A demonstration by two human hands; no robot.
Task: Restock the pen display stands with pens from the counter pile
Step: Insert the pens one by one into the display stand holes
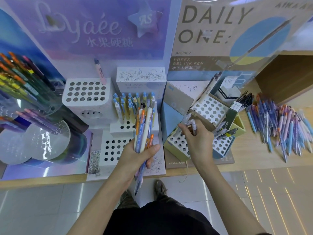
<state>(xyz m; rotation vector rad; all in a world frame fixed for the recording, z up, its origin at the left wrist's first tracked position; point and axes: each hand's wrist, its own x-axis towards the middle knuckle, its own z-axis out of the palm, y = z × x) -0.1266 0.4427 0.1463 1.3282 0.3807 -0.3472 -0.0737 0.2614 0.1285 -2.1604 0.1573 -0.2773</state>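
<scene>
The left hand has its fingers wrapped round a bundle of pens. The right hand pinches a few blurred pens over the holed stand. The pen pile lies on the table, to the right.

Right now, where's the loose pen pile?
Head view, far right: the pen pile lies on the wooden counter, just right of the Daily One stand, past the right hand.

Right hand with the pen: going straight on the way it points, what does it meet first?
Probably the holed block just beneath the pen the right hand pinches; blur leaves depth unclear.
</scene>
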